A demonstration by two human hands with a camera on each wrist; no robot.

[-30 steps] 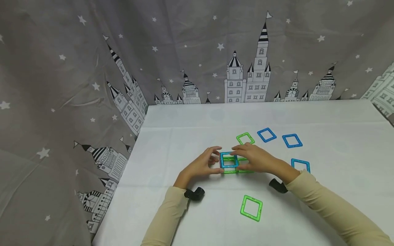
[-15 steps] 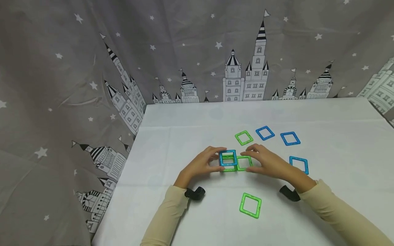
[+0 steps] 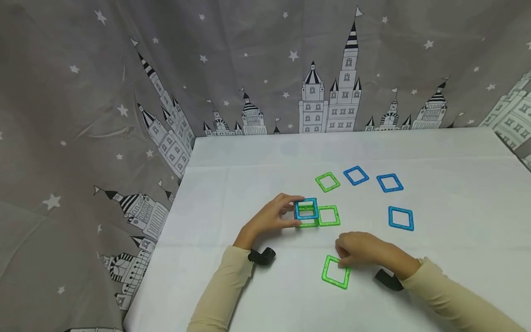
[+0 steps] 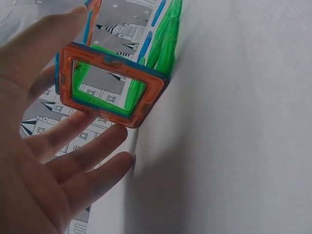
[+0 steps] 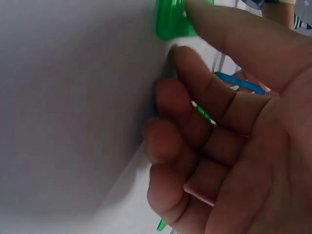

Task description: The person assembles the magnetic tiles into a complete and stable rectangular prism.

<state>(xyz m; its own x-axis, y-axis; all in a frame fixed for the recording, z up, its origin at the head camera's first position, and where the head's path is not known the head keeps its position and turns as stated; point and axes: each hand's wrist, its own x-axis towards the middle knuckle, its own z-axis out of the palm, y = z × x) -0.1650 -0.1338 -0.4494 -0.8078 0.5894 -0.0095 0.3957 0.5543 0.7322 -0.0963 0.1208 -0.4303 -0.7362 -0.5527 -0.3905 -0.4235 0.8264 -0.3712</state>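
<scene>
My left hand [image 3: 274,214] holds a small box of magnetic tiles by its left side, with thumb and index finger at its edges. A blue square tile [image 3: 306,218] tops the box, over green ones. In the left wrist view, an orange square tile [image 4: 114,113] forms the side facing the palm. A flat green tile [image 3: 329,224] adjoins the box on the right. Nearer the front, my right hand [image 3: 365,249] is over a loose green tile [image 3: 327,279]. Its thumb touches that tile's edge in the right wrist view, while the curled fingers lie beside it, not around it.
Behind the box lie a loose green tile [image 3: 317,182] and a blue tile [image 3: 351,180]. Two more blue tiles, one farther back [image 3: 390,189] and one nearer [image 3: 401,227], lie to the right. A grey castle-print curtain [image 3: 249,55] borders the white table [image 3: 232,184].
My right hand has left the box and the flat tile beside it and come toward the front, down to the loose green tile. My left hand keeps its hold on the box.
</scene>
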